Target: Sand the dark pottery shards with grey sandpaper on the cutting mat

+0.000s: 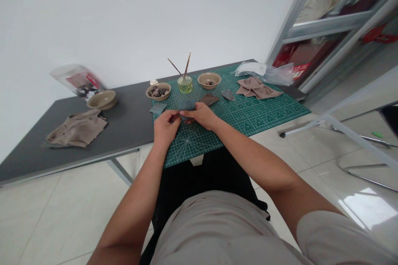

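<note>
Two-handed near mid-frame, gripping a blue-gray sheet [187, 104] in closed fingers of the right hand [202, 116], curling the left hand [166, 127] at its edge, possibly not gripping, cannot tell. Crowded above by pebble bowl [158, 98], brush jar [185, 87], brown slab [209, 99].

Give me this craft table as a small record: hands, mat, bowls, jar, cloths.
Right hand: holding a blue-grey piece
Left hand: fingers close by the piece
Mat: green, gridded
Left bowl: near the plastic bag
Middle bowl: small lumps
Right bowl: few small bits
Jar: two thin sticks
Cloths: one on the mat, one far left
</note>
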